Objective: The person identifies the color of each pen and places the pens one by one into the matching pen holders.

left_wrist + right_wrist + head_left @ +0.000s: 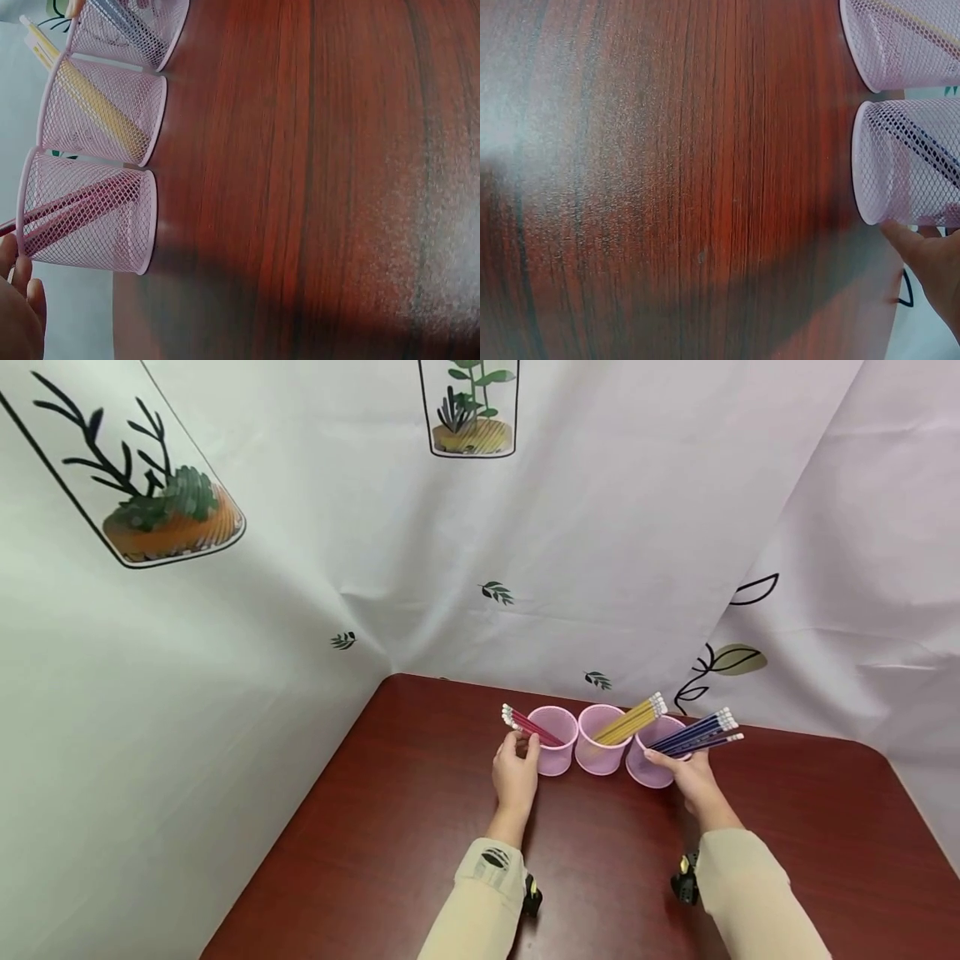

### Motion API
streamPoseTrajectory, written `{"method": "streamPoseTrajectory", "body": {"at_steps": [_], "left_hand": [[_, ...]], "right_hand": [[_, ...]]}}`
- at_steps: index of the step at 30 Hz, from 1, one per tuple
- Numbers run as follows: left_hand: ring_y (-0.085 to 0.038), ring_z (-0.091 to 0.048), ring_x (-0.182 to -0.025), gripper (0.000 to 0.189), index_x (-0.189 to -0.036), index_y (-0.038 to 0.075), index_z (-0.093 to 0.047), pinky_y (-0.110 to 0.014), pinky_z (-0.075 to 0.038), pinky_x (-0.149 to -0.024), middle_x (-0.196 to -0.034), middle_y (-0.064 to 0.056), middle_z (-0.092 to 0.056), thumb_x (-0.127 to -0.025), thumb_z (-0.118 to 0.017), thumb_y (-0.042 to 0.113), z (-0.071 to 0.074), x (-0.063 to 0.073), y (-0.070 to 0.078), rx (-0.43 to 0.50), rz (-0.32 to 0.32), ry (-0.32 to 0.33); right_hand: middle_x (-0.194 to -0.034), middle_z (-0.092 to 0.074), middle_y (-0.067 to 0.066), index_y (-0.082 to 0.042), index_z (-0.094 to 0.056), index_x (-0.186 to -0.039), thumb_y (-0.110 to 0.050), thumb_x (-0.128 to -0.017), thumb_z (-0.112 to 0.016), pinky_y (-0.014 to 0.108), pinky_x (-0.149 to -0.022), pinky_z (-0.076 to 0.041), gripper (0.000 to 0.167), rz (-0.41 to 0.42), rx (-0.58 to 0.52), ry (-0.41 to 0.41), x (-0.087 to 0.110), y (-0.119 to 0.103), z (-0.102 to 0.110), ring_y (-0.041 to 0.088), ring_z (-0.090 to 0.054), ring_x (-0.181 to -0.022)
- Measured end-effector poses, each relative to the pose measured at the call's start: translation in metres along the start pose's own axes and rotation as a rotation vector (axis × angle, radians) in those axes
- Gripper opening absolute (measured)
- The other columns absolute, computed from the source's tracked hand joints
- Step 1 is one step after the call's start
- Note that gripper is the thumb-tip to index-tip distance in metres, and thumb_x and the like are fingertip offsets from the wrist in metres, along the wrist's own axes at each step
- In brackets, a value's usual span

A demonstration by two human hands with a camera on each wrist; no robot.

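Three pink mesh pencil cups stand side by side. My left hand (515, 772) is at the left cup (90, 217), which holds red pencils (536, 727); its fingertips touch the side near the rim, just under the pencils. The middle cup (600, 758) holds yellow pencils (630, 720). Around the right cup (647, 768), my right hand (697, 781) has its thumb across the front of the rim and a finger low on its side in the right wrist view. Blue pencils (693, 733) lean out of that cup to the right.
The cups stand near the back edge of a dark red wooden table (600, 843). Behind the table hangs a white cloth (600, 527) printed with plants. Light sleeves (480, 902) cover both forearms, with a small black device (686, 885) by the right wrist.
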State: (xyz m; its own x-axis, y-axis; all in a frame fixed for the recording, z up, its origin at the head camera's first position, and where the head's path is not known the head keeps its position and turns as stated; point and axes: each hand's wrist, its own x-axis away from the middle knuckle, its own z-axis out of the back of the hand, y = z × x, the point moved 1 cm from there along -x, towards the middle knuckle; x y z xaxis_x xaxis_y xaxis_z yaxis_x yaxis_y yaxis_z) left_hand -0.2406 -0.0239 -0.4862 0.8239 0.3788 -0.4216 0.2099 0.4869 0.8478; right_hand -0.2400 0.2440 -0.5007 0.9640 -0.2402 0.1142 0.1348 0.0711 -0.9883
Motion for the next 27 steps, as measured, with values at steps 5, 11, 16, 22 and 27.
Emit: {"method": "streamPoseTrajectory", "body": {"at_steps": [5,11,16,22,27], "left_hand": [[-0.017,-0.055,-0.075,0.015,-0.081,0.007,-0.068,-0.030,-0.045,-0.067,-0.072,-0.001,-0.064,-0.080,-0.071,0.022,0.000,0.001,-0.007,0.019,-0.036,0.011],[-0.016,-0.057,-0.070,0.014,-0.079,0.005,-0.068,-0.027,-0.047,-0.064,-0.072,-0.001,-0.061,-0.080,-0.072,0.018,0.002,-0.002,-0.015,0.119,0.034,0.025],[-0.011,-0.053,-0.061,0.018,-0.072,0.005,-0.064,-0.024,-0.045,-0.057,-0.067,0.000,-0.056,-0.081,-0.071,0.018,0.002,-0.005,-0.017,0.158,0.104,0.018],[-0.010,-0.053,-0.061,0.017,-0.078,0.003,-0.062,-0.025,-0.045,-0.057,-0.066,-0.002,-0.057,-0.085,-0.066,0.018,0.004,-0.009,-0.022,0.177,0.183,-0.047],[-0.010,-0.055,-0.064,0.015,-0.082,0.001,-0.062,-0.026,-0.048,-0.060,-0.070,-0.005,-0.061,-0.089,-0.062,0.015,0.005,-0.008,-0.028,0.173,0.235,-0.097]], "right_hand": [[-0.138,-0.029,0.014,-0.011,-0.004,-0.140,-0.021,-0.078,-0.075,0.028,-0.107,-0.019,0.094,0.001,-0.007,-0.008,0.000,0.005,0.001,0.021,-0.029,-0.125],[-0.135,-0.034,0.012,-0.012,-0.008,-0.138,-0.024,-0.077,-0.075,0.026,-0.105,-0.021,0.092,0.021,-0.002,-0.008,0.007,0.002,-0.004,0.017,-0.033,-0.121],[-0.135,-0.035,0.013,-0.012,-0.010,-0.138,-0.024,-0.075,-0.078,0.027,-0.105,-0.021,0.093,0.044,-0.019,-0.009,0.007,0.005,-0.002,0.016,-0.035,-0.119],[-0.135,-0.035,0.014,-0.011,-0.009,-0.139,-0.028,-0.074,-0.078,0.029,-0.106,-0.020,0.096,0.052,-0.020,-0.024,0.012,0.007,-0.007,0.017,-0.035,-0.119],[-0.140,-0.026,0.019,-0.009,-0.003,-0.141,-0.021,-0.079,-0.073,0.038,-0.109,-0.014,0.095,-0.017,-0.024,-0.027,0.020,0.002,-0.012,0.027,-0.026,-0.126]]}}
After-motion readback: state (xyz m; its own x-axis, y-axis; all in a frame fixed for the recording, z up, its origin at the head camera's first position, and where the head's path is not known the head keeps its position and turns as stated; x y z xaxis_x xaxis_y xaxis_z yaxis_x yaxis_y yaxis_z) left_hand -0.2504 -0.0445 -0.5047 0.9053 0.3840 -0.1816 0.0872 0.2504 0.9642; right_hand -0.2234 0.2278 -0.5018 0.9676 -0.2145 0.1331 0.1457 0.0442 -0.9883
